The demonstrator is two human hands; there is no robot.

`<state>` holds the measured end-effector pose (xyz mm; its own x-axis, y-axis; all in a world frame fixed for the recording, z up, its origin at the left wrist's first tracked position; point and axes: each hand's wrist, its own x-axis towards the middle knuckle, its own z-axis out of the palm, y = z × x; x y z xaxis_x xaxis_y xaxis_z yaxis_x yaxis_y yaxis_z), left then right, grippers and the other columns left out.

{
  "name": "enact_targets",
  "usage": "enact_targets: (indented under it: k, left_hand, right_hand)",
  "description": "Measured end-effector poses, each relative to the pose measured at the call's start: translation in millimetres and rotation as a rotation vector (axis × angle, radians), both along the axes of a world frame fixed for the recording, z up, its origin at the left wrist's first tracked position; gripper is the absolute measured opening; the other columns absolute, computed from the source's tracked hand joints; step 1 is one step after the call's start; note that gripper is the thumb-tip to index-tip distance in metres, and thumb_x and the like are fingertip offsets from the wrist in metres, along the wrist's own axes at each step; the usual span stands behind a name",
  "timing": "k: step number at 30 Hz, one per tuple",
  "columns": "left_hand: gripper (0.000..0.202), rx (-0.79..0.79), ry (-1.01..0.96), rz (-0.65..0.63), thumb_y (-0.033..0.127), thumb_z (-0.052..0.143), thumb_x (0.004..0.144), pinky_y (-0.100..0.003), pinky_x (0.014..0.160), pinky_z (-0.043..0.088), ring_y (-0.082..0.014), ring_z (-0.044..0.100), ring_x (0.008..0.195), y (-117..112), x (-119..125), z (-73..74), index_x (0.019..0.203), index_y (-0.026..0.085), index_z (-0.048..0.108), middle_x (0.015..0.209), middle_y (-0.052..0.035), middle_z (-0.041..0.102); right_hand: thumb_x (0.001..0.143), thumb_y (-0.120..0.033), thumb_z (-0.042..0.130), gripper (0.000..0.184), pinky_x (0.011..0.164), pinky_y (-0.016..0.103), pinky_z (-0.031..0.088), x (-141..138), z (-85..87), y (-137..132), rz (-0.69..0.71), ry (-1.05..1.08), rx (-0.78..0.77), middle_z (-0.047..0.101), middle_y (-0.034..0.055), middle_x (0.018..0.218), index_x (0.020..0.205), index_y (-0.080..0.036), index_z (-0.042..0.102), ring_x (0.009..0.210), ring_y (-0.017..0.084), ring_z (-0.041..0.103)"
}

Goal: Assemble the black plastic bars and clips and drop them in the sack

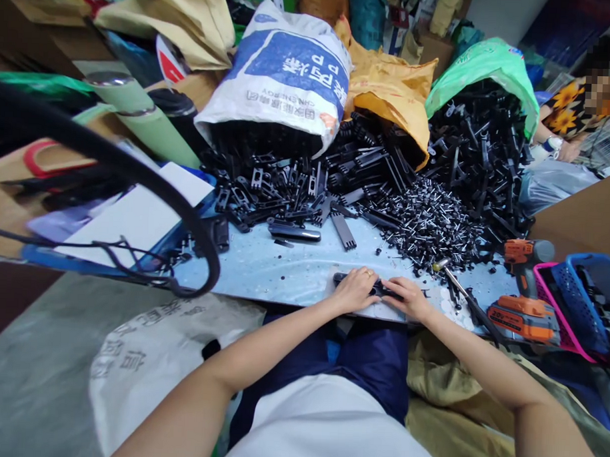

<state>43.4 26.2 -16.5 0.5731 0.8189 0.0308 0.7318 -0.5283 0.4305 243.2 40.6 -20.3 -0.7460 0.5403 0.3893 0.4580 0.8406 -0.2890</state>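
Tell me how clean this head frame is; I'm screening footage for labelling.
Head view: strong wide-angle bending at the edges; a dark blurred cable crosses the left; even soft lighting, no glare; both hands and the black plastic part are sharp.

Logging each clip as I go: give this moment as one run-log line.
left hand: on long black plastic part | right hand: on same part | orange cordless drill: at right, untouched

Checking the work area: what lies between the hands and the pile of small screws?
In the head view, mostly bare table lies between the hands and the screws.
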Motion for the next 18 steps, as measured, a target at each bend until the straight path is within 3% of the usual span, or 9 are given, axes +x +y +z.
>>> enact_targets:
  k: [4,7,9,13,15,18]
  left_hand:
    - [0.041,0.038,-0.008,0.034,0.038,0.062,0.076,-0.035,0.08,0.041,-0.0248,0.049,0.096,-2,2,1.7,0.103,0.007,0.054,0.097,-0.0124,0.056]
    - [0.034,0.167,-0.06,0.108,0.032,0.057,0.08,-0.035,0.082,0.04,-0.0241,0.051,0.095,-21,-5,4.0,0.104,0.007,0.056,0.1,-0.0129,0.058]
    - [0.028,0.182,-0.04,0.233,0.031,0.048,0.085,-0.037,0.08,0.04,-0.0247,0.054,0.091,-38,-14,5.9,0.094,0.008,0.061,0.093,-0.0136,0.06]
    - [0.032,-0.144,0.132,0.539,0.033,0.046,0.084,-0.037,0.072,0.043,-0.0277,0.058,0.084,-58,-24,13.8,0.081,0.008,0.065,0.079,-0.0156,0.062]
    - [0.031,-0.303,0.154,0.601,0.033,0.047,0.083,-0.035,0.072,0.044,-0.0273,0.059,0.085,-57,-20,18.1,0.086,0.009,0.067,0.084,-0.0158,0.063]
    - [0.032,-0.418,0.13,0.66,0.029,0.042,0.086,-0.032,0.074,0.044,-0.0254,0.061,0.085,-46,-11,21.4,0.091,0.01,0.067,0.086,-0.0151,0.064]
  right_hand:
    - [0.09,-0.035,0.042,0.035,0.062,0.025,0.046,9,5.3,4,0.059,-0.116,-0.007,0.059,0.008,0.083,0.118,-0.015,0.052,0.073,0.013,0.055]
    - [0.091,-0.036,0.039,0.035,0.072,0.03,0.046,-2,15.9,2,-0.036,-0.153,0.084,0.059,0.0121,0.099,0.115,-0.016,0.054,0.088,0.017,0.055]
    - [0.092,-0.034,0.038,0.034,0.079,0.033,0.044,-22,20.2,-1,-0.056,-0.11,0.151,0.056,0.013,0.108,0.115,-0.015,0.055,0.097,0.018,0.053]
    - [0.093,-0.04,0.029,0.045,0.083,0.032,0.044,-74,15.1,-4,0.082,-0.033,0.117,0.053,0.0137,0.115,0.119,-0.012,0.052,0.103,0.018,0.05]
    - [0.094,-0.039,0.024,0.047,0.082,0.029,0.045,-90,9.4,-2,0.103,-0.033,0.037,0.055,0.0125,0.112,0.121,-0.011,0.05,0.1,0.016,0.05]
    - [0.095,-0.036,0.022,0.046,0.078,0.028,0.046,-97,2.7,3,0.059,-0.089,-0.035,0.058,0.0102,0.103,0.123,-0.012,0.049,0.092,0.016,0.052]
